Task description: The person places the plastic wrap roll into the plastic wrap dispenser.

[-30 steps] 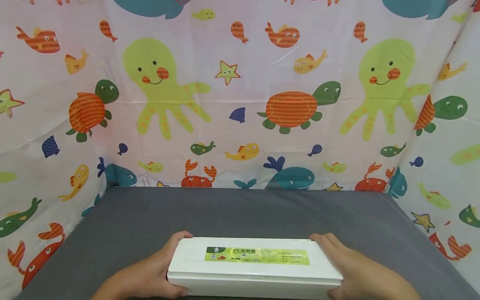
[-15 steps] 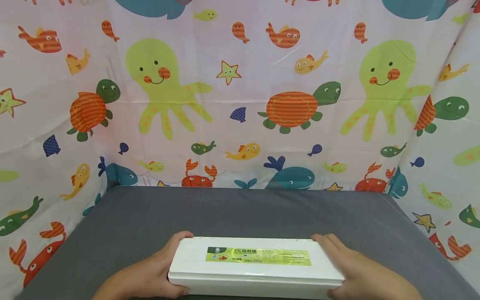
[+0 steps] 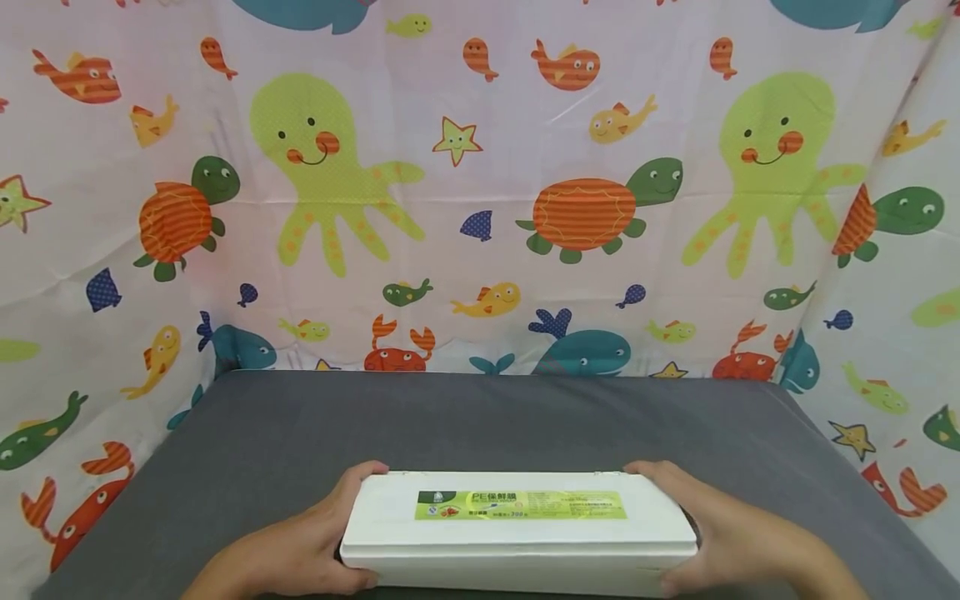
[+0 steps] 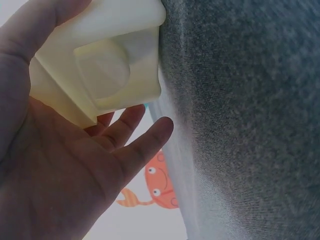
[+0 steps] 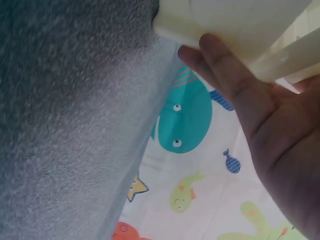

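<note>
A long white cling film box (image 3: 517,536) lies crosswise at the near side of the grey surface, its green and yellow label (image 3: 521,505) facing up. My left hand (image 3: 296,537) grips its left end, thumb at the front and fingers around the back corner. At the opposite end, my right hand (image 3: 731,529) holds the box the same way. In the left wrist view, the box's recessed end (image 4: 102,70) sits between thumb and fingers, with some fingers reaching past it. Fingers (image 5: 227,67) press against the other end in the right wrist view; the thumb there is out of sight.
Grey cloth (image 3: 480,421) covers the table and stretches behind the box. A white curtain (image 3: 450,242) printed with sea animals hangs along the back and both sides.
The box and both hands have shifted slightly to the right. My right hand's wrist has swung a little outward, and a small dark gap shows between its palm and the box.
</note>
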`<state>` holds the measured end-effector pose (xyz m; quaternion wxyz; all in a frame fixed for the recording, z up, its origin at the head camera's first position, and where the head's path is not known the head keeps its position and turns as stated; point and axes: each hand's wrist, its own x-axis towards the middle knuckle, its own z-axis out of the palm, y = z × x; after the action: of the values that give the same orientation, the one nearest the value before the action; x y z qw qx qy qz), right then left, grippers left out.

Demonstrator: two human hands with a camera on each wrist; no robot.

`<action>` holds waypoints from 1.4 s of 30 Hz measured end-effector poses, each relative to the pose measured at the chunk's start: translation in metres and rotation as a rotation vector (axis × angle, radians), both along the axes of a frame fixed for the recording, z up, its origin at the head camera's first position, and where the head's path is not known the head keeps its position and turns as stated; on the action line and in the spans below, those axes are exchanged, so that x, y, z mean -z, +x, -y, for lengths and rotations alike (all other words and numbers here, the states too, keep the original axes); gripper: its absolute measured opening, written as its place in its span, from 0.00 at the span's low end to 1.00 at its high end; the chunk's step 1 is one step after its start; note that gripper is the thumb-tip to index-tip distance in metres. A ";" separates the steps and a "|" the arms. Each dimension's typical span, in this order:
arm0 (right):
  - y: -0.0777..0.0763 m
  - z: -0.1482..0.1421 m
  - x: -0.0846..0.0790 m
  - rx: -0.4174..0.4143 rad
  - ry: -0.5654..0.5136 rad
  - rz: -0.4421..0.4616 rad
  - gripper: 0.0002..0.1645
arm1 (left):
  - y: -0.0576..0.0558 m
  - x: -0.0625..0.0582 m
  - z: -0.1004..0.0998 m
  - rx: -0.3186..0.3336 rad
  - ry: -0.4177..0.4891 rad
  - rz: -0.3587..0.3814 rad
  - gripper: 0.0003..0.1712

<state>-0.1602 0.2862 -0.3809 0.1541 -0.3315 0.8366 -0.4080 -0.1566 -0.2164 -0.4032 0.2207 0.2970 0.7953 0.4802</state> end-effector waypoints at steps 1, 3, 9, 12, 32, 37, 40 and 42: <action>-0.002 -0.001 0.000 -0.012 -0.031 0.039 0.58 | 0.000 0.000 0.000 0.000 0.000 -0.002 0.57; -0.005 -0.003 0.002 -0.031 -0.084 0.117 0.57 | -0.001 0.001 0.000 0.004 0.008 0.001 0.57; -0.013 -0.005 0.008 -0.058 -0.187 0.306 0.55 | -0.004 0.005 0.000 0.020 0.049 -0.025 0.58; -0.013 -0.006 0.006 -0.036 -0.176 0.399 0.56 | -0.006 0.007 0.000 0.017 0.049 -0.041 0.58; 0.026 0.021 -0.024 0.231 0.270 0.196 0.60 | -0.007 0.010 -0.001 -0.023 0.050 -0.055 0.59; 0.024 0.015 -0.022 0.148 0.168 0.220 0.55 | -0.005 0.010 -0.001 -0.025 0.036 -0.089 0.59; 0.022 0.010 -0.020 0.099 0.112 0.189 0.52 | -0.005 0.010 -0.001 -0.030 0.023 -0.084 0.60; 0.020 0.009 -0.020 0.087 0.115 0.132 0.51 | -0.006 0.010 -0.001 -0.030 0.026 -0.080 0.60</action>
<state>-0.1400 0.2774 -0.3609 0.2099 -0.2579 0.8603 -0.3864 -0.1625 -0.2149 -0.4130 0.1774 0.3068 0.8017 0.4813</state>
